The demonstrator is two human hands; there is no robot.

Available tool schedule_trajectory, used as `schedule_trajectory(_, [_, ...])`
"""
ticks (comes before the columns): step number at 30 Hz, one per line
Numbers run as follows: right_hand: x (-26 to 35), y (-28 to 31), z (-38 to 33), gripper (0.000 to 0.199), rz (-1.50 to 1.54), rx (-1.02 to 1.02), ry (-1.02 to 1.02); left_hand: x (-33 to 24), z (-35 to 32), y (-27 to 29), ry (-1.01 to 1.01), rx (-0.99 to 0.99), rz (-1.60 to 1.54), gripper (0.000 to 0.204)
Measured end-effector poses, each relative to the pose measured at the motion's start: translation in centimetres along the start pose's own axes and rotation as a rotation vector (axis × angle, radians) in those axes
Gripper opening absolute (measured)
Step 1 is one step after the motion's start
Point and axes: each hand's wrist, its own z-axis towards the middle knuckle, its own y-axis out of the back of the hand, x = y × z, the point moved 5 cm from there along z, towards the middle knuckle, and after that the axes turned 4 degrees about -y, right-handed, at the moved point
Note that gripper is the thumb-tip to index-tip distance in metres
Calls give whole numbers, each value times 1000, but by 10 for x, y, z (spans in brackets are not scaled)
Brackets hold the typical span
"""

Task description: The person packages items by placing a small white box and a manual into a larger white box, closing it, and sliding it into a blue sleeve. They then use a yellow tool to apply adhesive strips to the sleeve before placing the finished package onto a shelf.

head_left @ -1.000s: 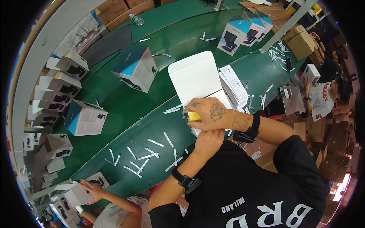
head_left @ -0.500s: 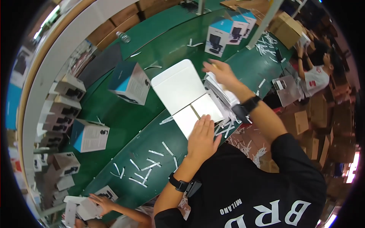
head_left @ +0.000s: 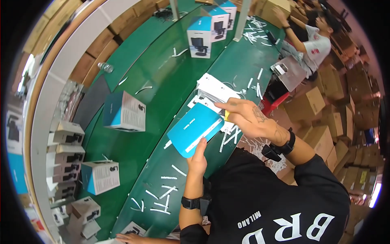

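A box [head_left: 191,129] with a blue face and a white label strip sits tilted above the near edge of the green bench. My left hand [head_left: 198,159] is closed on its near edge, the thumb lying over the blue face. Beside the box's right end my right hand [head_left: 252,118] is closed on a small yellow object [head_left: 226,115], mostly hidden by the fingers. Whether those fingers touch the box I cannot tell. Just beyond lies a stack of white printed sheets [head_left: 215,88], partly covered by the box.
Blue-and-white boxes stand on the green bench [head_left: 162,110], one box [head_left: 125,112] to the left and several at the back. White strips [head_left: 164,193] litter the near side. A person [head_left: 315,40] handles a carton at the right; another person's hand [head_left: 131,239] shows at the lower left.
The open white box has turned, and its blue face now shows. My left hand has shifted to its near edge. My right hand has moved down and right, and a yellow object shows in it.
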Motion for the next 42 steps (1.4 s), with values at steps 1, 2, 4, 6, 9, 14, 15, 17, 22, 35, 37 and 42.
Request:
schedule_trajectory(1, [2, 1, -2, 32, -80, 27, -12, 1, -2, -1, -50, 22, 6, 37])
schedule_trajectory(2, [6, 5, -5, 32, -87, 13, -27, 1, -4, -3, -99, 42, 11, 35])
schedule_trajectory(4, [10, 8, -15, 30, 51, 123, -283, 6, -7, -7, -98, 60, 6, 36])
schedule_trajectory(6, [7, 6, -23, 29, 121, 171, -418, 8, -8, -10, -112, 53, -2, 39])
schedule_trajectory(9, [-2, -1, -35, 27, 395, 99, -536, 21, -7, -8, -103, 8, -9, 37])
schedule_trajectory(14, [-25, -27, -52, 37, 640, 12, -644, 28, -5, -4, -146, 35, 35, 36])
schedule_trajectory(15, [-32, -37, -56, 37, 849, -1, -714, 28, -4, -2, -158, 44, 56, 36])
schedule_trajectory(17, [-37, -48, -55, 35, 1265, -21, -833, 25, -3, -5, -180, 52, 83, 36])
schedule_trajectory(22, [-9, -41, -51, 23, 380, -259, -458, 24, -2, -12, -206, 31, 176, 35])
schedule_trajectory(35, [14, -29, -8, 28, 34, -127, -300, 22, -5, -14, -264, -29, 312, 40])
schedule_trajectory(37, [14, -29, -2, 26, -96, -42, -378, 23, -4, -15, -280, -38, 265, 41])
schedule_trajectory(42, [14, -26, 2, 19, -173, -186, -125, 30, -4, -20, -290, -46, 206, 42])
